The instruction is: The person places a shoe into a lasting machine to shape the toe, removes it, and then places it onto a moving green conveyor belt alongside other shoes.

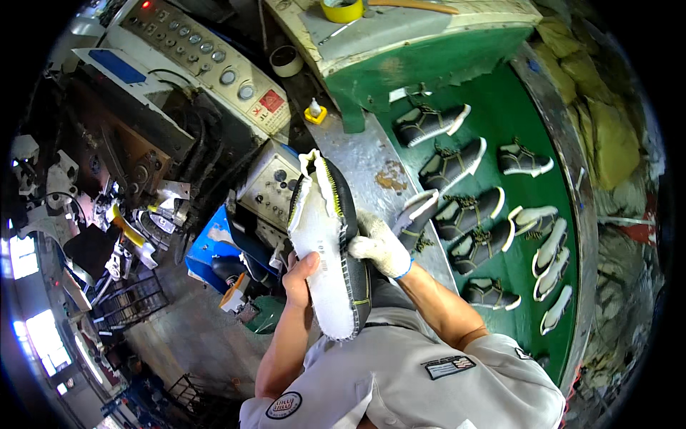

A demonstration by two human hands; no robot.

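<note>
A dark shoe upper point(363, 275) with yellow edging and a white insole sewn to its underside is held up in front of my body, sole side toward me. Its white sole face point(323, 282) shows stitches along the rim, and at the far end the lining is gathered and loose. My bare left hand point(299, 279) grips the left edge, thumb on the white face and fingers behind. My right hand point(379, 245), in a white knit glove, is closed on the right side, its thumb against the stitched edge; its other fingers are partly hidden.
To the left stands a machine with a gauge panel point(214, 61) and metal clamps. On the right, several dark shoes point(454, 164) lie on a green conveyor belt point(532, 207) beside a metal ledge point(357, 161). Yellow tape point(342, 10) sits on the stand ahead.
</note>
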